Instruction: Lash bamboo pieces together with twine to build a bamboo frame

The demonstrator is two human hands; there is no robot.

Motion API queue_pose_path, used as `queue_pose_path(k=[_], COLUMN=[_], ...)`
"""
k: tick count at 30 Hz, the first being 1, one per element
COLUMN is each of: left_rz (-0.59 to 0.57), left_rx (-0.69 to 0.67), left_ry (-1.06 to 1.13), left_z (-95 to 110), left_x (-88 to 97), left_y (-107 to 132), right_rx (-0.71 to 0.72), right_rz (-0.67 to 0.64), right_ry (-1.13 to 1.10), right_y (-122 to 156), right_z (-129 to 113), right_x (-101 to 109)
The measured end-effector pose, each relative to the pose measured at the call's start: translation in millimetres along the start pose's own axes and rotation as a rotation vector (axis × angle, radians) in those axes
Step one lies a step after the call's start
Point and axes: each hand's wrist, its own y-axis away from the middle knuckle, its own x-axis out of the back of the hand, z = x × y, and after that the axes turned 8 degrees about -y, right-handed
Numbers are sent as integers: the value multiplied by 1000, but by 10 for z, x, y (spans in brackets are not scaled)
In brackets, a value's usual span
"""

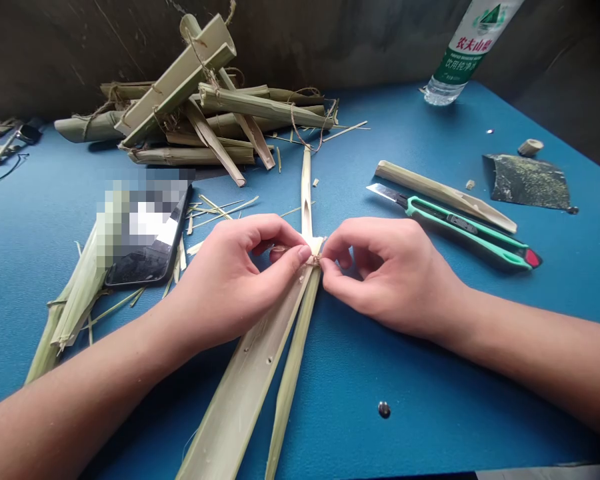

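Note:
A long split bamboo piece (240, 393), hollow side up with small holes in it, lies toward me in the middle of the table. Beside it runs a narrow bamboo strip (293, 373), and a thin twine (314, 260) wraps the far end where the pieces meet. My left hand (253, 273) pinches this end between thumb and forefinger. On the other side, my right hand (385, 273) has thumb and forefinger closed at the twine. Another pale bamboo strip (307, 190) extends away behind the joint. What the curled fingers cover is hidden.
Behind is a pile of tied bamboo pieces (190, 127). A green utility knife (460, 227), blade out, lies right beside a bamboo strip (445, 193). Sandpaper (527, 181) and a water bottle (463, 60) are farther back. A phone (147, 247) and bamboo slivers lie left.

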Motion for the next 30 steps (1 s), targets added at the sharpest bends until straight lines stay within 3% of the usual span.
queue_pose_path(k=[13, 30], left_rz=[63, -30], left_rx=[-125, -17], left_ry=[-215, -96], left_z=[-49, -8], left_x=[49, 147], left_y=[-5, 9], right_rx=[20, 13], right_rz=[-43, -49], right_ry=[16, 12], right_y=[-3, 1], right_z=[12, -12], right_x=[8, 15])
